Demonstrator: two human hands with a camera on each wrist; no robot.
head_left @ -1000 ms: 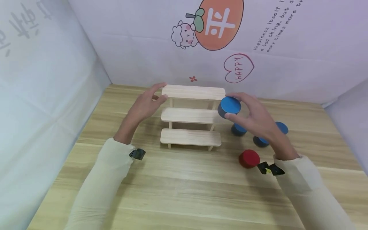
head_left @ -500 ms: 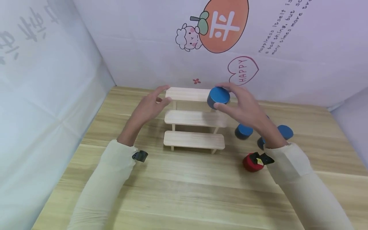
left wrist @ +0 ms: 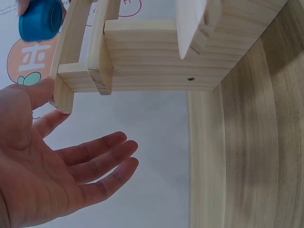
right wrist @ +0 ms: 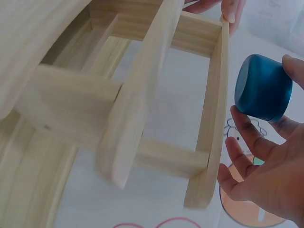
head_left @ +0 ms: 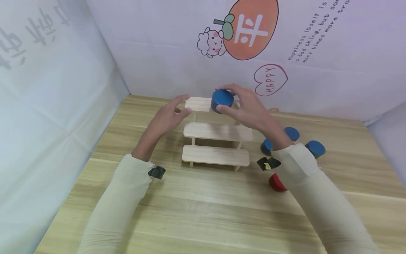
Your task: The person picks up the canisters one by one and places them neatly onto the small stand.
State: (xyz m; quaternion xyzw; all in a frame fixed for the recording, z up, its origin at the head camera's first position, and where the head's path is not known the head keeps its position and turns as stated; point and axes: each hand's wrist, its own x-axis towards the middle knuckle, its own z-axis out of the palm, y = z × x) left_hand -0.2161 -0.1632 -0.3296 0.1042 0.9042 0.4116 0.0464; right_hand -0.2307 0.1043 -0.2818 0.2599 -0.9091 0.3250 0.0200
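— Above the top shelf (head_left: 197,104) of the wooden stand (head_left: 219,131): the blue block (head_left: 222,97), held in the right hand (head_left: 248,107). But how?

— Pinched between thumb and curled fingers, spread just to the block's width, with two fingers off it. As for the left hand (head_left: 165,118): thumb and forefinger pinching the left end of that shelf.

— And for a good set-down, if meant for there?

— Best, probably, to hold that left pinch firm against any nudge, lower the block level, well in from the edges, and let go only after full contact with the wood. Wise, too, to mind the fingertips near the base.

— Anything different from view to view?

— Yes. From the head, block overlapping shelf, so hard to judge for height; from either wrist, a clear gap between them. From the left wrist alone, a plain look at the left hand's other three fingers, stretched out and touching nothing. From the head alone, three more blue blocks (head_left: 315,149) and a red block (head_left: 276,182) on the table (head_left: 190,201), the red one partly behind the right sleeve (head_left: 298,160).
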